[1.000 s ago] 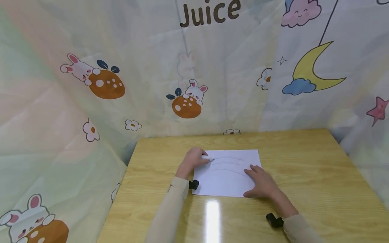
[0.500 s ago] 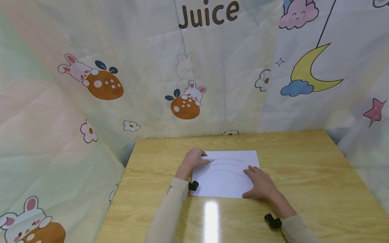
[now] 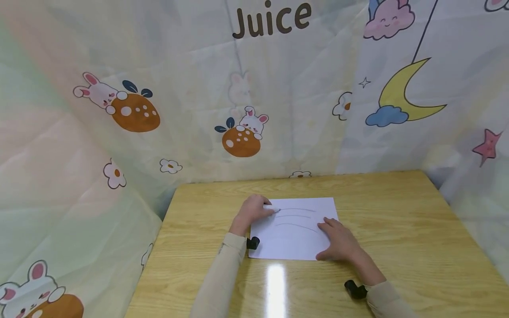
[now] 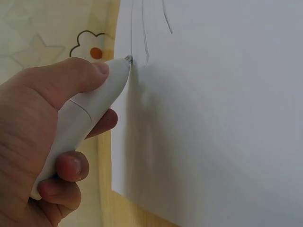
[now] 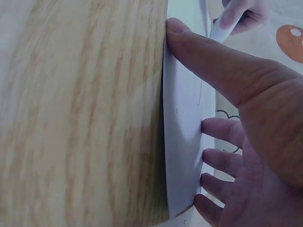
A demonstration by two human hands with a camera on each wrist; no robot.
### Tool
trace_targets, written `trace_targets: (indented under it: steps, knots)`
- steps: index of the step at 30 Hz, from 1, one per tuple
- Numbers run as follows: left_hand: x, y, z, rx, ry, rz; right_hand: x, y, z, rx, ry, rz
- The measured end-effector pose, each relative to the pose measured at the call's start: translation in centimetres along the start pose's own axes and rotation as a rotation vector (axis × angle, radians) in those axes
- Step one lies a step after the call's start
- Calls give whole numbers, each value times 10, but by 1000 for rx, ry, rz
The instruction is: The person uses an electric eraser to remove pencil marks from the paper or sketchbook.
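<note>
A white sheet of paper lies on the table, with a few thin dark curved lines across its upper half. My left hand, at the sheet's upper left, grips a thick white pen between thumb and curled fingers. The pen's metal tip is right at the end of the line nearest the far edge. My right hand rests on the right side of the sheet, its fingers spread and its thumb on the near edge. That near edge shows slightly raised off the wood in the right wrist view.
The wood-grain table reaches back to a cartoon-printed cloth, which also hangs at the sides. Small black devices sit at both wrists. A bright light reflection falls on the table in front of the sheet.
The head view has shifted slightly, so the sheet and right hand appear a little lower and farther left. Both hands keep nearly the same places on the paper.
</note>
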State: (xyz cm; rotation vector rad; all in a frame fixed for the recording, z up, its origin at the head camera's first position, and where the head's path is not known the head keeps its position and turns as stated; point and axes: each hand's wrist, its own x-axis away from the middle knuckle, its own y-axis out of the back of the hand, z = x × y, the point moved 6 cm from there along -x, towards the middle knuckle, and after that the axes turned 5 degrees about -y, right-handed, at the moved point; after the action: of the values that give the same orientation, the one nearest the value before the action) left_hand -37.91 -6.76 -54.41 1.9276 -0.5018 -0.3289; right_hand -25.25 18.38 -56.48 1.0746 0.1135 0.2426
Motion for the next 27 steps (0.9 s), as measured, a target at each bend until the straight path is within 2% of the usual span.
trace_targets:
  steps: [4,10,16,21,27]
  knots:
    - [3,0,2,-8,17,3,1,-2,0,-7,-7,4]
    - [1,-2,0,0,-21,-9,1,-2,1,-5,-16,11]
    - [0,-3,5,11,18,5,-1,-1,0,2,-27,27]
    - [-3,0,0,15,-15,-3,-3,-1,-1,8,-15,15]
    - [-2,1,1,-6,39,4,-3,-1,-2,10,-7,21]
